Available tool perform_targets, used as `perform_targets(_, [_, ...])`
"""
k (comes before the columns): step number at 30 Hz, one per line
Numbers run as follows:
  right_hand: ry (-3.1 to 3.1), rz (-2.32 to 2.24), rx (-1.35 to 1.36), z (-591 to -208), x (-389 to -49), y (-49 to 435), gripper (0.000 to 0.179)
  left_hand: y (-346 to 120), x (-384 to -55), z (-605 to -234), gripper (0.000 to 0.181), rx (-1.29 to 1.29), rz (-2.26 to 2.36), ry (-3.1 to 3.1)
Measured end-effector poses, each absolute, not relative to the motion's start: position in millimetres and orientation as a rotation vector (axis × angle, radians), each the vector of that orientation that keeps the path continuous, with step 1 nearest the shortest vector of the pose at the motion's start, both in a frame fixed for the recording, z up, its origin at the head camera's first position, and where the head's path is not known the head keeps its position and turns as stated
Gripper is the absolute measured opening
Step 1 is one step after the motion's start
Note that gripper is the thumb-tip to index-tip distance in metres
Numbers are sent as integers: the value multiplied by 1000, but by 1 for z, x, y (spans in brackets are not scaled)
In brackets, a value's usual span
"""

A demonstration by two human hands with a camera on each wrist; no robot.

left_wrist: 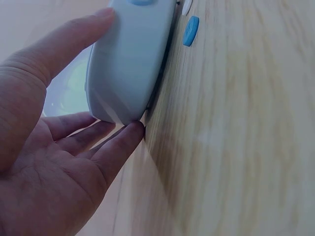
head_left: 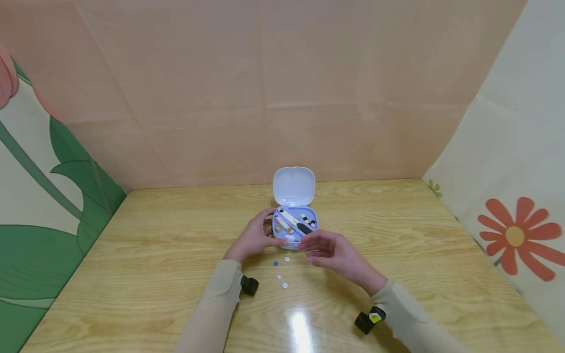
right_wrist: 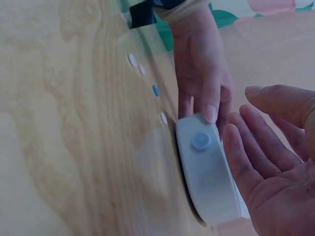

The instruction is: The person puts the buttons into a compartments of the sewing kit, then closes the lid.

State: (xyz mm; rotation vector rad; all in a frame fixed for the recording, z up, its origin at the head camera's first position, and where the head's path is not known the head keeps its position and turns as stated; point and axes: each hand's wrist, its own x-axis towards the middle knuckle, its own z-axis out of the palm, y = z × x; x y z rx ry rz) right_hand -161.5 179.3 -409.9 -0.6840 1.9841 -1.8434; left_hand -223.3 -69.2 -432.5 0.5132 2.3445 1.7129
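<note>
A small pale blue sewing kit box point(head_left: 289, 245) stands on the table with its lid point(head_left: 294, 186) raised. My left hand point(head_left: 253, 238) holds its left side, thumb at the front wall and fingers round the corner. Inside lie a white and black tool point(head_left: 289, 216), small colored buttons point(head_left: 311, 223) and other small items. By the front right corner hovers my right hand point(head_left: 333, 252), fingers loosely bent with nothing between them. In the right wrist view a round catch point(right_wrist: 201, 141) shows on the box front.
Several loose buttons lie on the wooden table point(head_left: 176, 274) in front of the box: a blue one point(head_left: 275, 264), a pink one point(head_left: 279, 277) and white ones point(head_left: 285, 286). A beige backdrop point(head_left: 212, 98) rises behind the table's far edge.
</note>
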Motion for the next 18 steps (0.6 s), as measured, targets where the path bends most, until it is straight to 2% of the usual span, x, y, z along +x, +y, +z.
perform_targets(18, [1960, -1728, -815, -430, -150, 161, 42, -69, -226, -436, 87, 533, 1690, 2367])
